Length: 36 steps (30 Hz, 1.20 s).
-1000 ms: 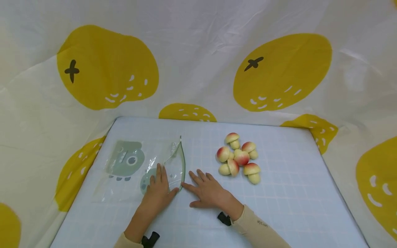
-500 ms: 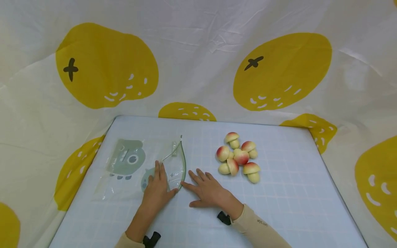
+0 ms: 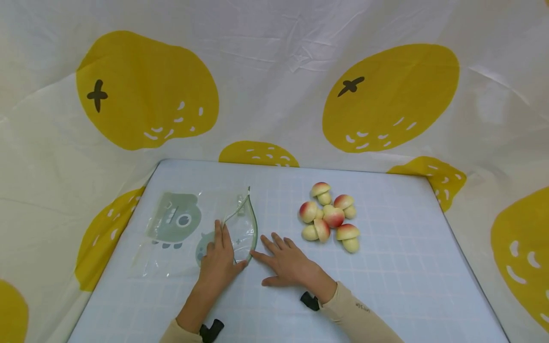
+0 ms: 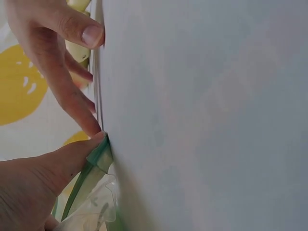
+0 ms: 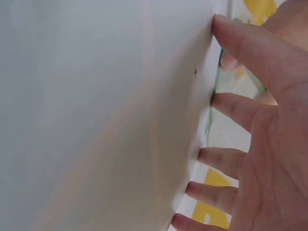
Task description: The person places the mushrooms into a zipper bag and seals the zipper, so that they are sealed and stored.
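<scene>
A clear zip bag (image 3: 244, 228) with green cartoon monster prints lies on the left of the table. Its green-edged mouth gapes toward the right. My left hand (image 3: 218, 264) rests on the bag with fingers extended. In the left wrist view, its thumb (image 4: 72, 156) presses the near corner of the bag's green zip edge (image 4: 98, 151). My right hand (image 3: 286, 264) lies spread just right of the mouth, its index fingertip touching the green edge near that corner. In the right wrist view, the right hand's fingertips (image 5: 219, 98) rest on the table.
Several toy mushrooms (image 3: 333, 216), cream with red-tinged caps, sit clustered beyond my right hand. The table (image 3: 399, 267) has a pale checked cloth. A white curtain (image 3: 274, 95) with yellow fruit prints surrounds its back and sides.
The bag's mouth shifts slightly, its upper layer standing a little farther from the lower edge. Both hands stay nearly where they were.
</scene>
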{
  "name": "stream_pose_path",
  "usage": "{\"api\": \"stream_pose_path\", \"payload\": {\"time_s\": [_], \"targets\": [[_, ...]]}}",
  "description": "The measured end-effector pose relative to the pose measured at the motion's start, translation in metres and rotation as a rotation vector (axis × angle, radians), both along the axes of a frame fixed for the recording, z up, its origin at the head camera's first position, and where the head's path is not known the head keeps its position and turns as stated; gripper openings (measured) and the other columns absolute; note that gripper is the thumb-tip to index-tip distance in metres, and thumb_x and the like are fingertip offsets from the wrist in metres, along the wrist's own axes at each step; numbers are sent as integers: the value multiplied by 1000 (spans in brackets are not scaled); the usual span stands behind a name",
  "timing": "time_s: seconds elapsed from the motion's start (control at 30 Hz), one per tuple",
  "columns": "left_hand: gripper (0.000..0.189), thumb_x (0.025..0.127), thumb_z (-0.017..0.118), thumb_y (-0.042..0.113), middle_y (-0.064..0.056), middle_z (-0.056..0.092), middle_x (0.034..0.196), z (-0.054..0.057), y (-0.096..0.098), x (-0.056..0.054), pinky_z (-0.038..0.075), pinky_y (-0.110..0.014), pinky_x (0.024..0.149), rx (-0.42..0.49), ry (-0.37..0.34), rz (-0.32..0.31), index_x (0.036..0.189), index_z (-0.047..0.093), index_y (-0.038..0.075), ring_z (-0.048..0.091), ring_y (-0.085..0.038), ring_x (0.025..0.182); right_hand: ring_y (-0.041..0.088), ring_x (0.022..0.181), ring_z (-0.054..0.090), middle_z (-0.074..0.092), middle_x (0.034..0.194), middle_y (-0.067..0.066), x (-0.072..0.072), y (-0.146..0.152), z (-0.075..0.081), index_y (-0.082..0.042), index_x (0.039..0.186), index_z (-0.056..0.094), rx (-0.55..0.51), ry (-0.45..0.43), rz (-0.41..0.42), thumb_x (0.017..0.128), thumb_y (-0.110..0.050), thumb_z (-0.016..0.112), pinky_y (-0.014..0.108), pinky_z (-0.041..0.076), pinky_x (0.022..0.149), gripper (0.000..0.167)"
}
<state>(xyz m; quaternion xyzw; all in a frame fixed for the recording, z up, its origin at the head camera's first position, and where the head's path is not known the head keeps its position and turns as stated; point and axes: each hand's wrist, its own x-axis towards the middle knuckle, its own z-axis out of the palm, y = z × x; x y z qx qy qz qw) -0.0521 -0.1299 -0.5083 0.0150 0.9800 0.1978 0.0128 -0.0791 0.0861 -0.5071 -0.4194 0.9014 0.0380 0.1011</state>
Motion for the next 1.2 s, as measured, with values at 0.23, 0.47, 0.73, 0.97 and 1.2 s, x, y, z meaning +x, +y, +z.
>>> {"api": "stream_pose_path", "payload": {"time_s": [0.23, 0.47, 0.73, 0.97, 1.2], "targets": [[125, 72, 90, 43, -28, 1, 163, -1, 0, -2, 47, -69, 77, -38, -22, 22, 154, 11, -12, 53, -51, 109, 38, 146, 27, 27, 162, 10, 0, 0, 0, -37, 158, 29, -1, 1, -2, 91, -70, 54, 52, 35, 109, 79], [125, 72, 90, 39, -29, 0, 163, -1, 0, -3, 48, -70, 75, -5, -38, 24, 154, 11, -12, 50, -55, 112, 40, 145, 28, 29, 161, 11, 1, 2, 0, -35, 158, 30, -30, -4, 6, 90, -69, 56, 51, 35, 110, 81], [123, 72, 90, 38, -28, 0, 163, 1, 4, -3, 49, -69, 74, -31, -50, 26, 153, 14, -12, 50, -55, 112, 42, 145, 27, 29, 161, 13, 2, 10, 8, -28, 159, 30, -126, 36, 6, 89, -70, 58, 51, 30, 112, 86], [123, 72, 91, 38, -29, 1, 163, 2, 4, -3, 49, -69, 74, -36, -48, 30, 153, 14, -13, 50, -56, 113, 43, 145, 26, 32, 159, 15, -1, 22, 16, -24, 158, 32, -244, 53, -25, 89, -67, 60, 53, 28, 113, 87], [123, 73, 91, 38, -28, 1, 163, 1, 5, -2, 49, -69, 76, -39, -41, 29, 154, 14, -12, 49, -57, 114, 42, 145, 25, 33, 159, 16, -4, 41, 25, -19, 159, 30, -348, 45, -82, 90, -63, 63, 55, 26, 113, 88]]}}
